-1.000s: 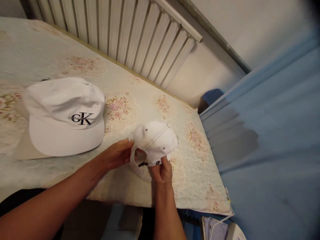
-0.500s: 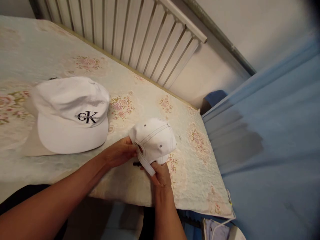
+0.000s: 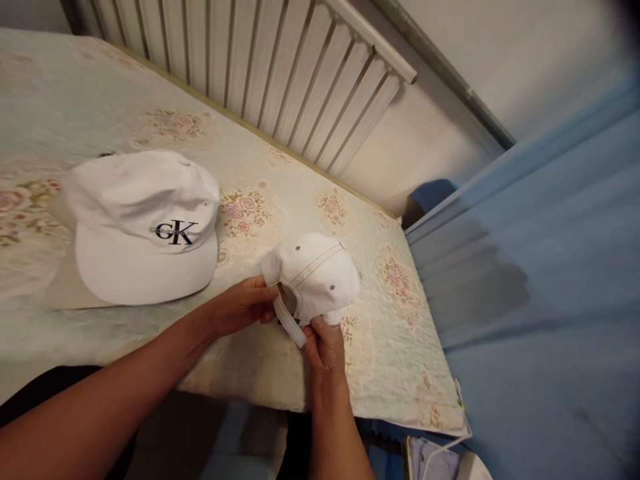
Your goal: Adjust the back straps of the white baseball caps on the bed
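Between my two hands is a white baseball cap with its back opening and strap toward me. My left hand is closed on the left edge of the cap, thumb beside the opening. On the right side, my right hand pinches the cap's lower rim near the strap's end. The fingers underneath are partly hidden. A larger white cap with black letters on its front lies to the left, brim toward me, on a beige sheet.
A floral-patterned cover spreads over the bed or table. Behind it stands a white radiator. A blue curtain hangs on the right, with a dark blue object beside it in the corner.
Both hands stay on the small cap, which has turned slightly and shifted a little to the right. Its back opening shows wider, and the dark piece under the strap is less visible.
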A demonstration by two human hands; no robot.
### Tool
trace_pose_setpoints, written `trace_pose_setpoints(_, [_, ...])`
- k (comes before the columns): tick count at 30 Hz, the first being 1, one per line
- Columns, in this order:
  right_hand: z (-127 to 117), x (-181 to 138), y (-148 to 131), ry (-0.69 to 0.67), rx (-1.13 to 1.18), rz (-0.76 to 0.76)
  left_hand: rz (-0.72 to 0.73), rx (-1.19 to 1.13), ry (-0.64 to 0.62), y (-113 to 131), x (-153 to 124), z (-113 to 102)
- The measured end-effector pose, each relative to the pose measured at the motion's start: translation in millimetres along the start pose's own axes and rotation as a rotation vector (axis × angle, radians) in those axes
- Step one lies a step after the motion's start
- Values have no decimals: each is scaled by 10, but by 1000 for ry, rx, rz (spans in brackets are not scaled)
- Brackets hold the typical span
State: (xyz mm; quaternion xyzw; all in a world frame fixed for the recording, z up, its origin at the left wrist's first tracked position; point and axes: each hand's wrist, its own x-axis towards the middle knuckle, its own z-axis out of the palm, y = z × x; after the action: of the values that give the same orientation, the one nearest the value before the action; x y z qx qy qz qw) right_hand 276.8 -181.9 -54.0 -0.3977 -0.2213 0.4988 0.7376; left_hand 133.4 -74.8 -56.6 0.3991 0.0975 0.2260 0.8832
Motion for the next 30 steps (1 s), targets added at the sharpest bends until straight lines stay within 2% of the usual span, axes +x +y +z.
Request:
trace_pose_setpoints(9, [-79, 40, -14, 69, -42, -43, -1, 49, 31, 67, -10, 54])
trace_pose_setpoints(30, [-62, 32, -44, 111, -72, -51, 1, 36, 78, 45, 2, 25])
